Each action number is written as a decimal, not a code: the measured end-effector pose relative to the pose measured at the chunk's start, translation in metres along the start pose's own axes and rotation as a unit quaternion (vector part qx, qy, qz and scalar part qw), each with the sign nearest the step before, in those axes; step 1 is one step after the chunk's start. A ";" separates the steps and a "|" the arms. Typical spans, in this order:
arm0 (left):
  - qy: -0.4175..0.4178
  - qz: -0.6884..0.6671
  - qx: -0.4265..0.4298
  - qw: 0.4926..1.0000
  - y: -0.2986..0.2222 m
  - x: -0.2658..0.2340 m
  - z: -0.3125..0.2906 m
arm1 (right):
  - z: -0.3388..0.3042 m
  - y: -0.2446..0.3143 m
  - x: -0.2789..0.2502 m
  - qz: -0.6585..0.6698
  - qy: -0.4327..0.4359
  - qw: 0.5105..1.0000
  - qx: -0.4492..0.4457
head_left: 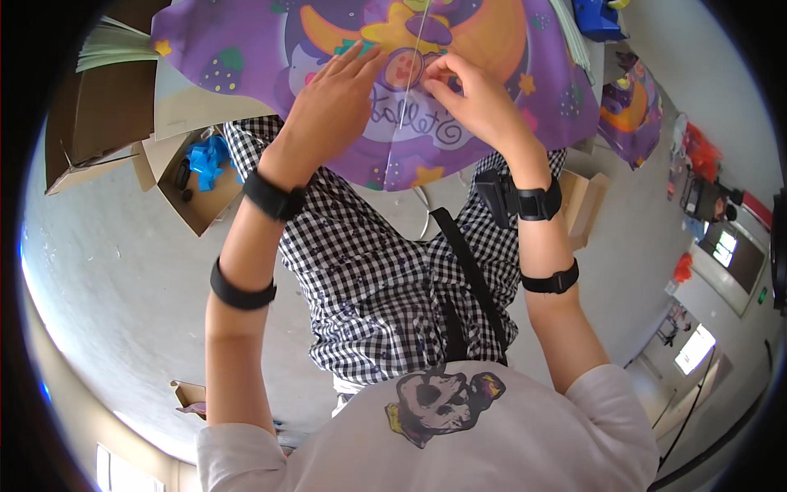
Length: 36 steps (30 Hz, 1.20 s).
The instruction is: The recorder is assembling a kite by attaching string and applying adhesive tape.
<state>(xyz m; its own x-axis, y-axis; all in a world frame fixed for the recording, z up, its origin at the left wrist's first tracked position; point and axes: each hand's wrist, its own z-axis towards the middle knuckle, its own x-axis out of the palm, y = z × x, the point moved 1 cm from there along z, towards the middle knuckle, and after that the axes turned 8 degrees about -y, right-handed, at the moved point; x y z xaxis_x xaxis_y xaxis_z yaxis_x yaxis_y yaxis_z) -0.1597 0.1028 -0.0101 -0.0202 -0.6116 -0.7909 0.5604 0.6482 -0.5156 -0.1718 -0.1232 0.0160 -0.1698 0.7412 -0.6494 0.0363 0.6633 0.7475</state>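
A purple sheet point(238, 49) printed with a yellow star, orange moons, strawberries and mirrored lettering spreads over my knees. Down its middle runs a thin white cord or rod point(401, 131). My left hand point(332, 107) lies on the sheet left of that line, fingers stretched out and holding nothing. On the other side, my right hand point(475, 102) is closed in a pinch, thumb and forefinger together close to the line. Whatever is between those fingertips is too small to make out. Black straps circle both wrists and forearms.
Pale stacked strips point(119, 45) stick out at the upper left beside a brown carton point(90, 123). An open cardboard box point(205, 215) holds blue pieces point(209, 160). Another box point(586, 209) stands by my right knee. A similar printed purple piece point(631, 115) hangs at the right.
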 end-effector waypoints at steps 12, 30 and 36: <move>0.032 0.077 0.105 0.991 0.012 0.039 0.053 | 0.018 -0.012 -0.013 -0.004 -0.137 0.990 -0.033; 0.080 -0.069 0.107 0.989 0.021 0.029 0.043 | -0.020 -0.007 0.028 -0.108 -0.154 0.975 -0.114; 0.064 -0.054 0.094 0.992 0.017 0.034 0.045 | -0.024 0.009 0.028 -0.119 -0.153 0.974 -0.115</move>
<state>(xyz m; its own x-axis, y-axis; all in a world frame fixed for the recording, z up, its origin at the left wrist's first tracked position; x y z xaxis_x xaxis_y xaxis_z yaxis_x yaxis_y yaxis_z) -0.1138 0.0726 -0.0313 -0.1856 -0.6026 -0.7761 0.6938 0.4789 -0.5378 -0.1995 -0.0988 0.0080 0.1572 0.5892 -0.7925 -0.1967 0.8051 0.5596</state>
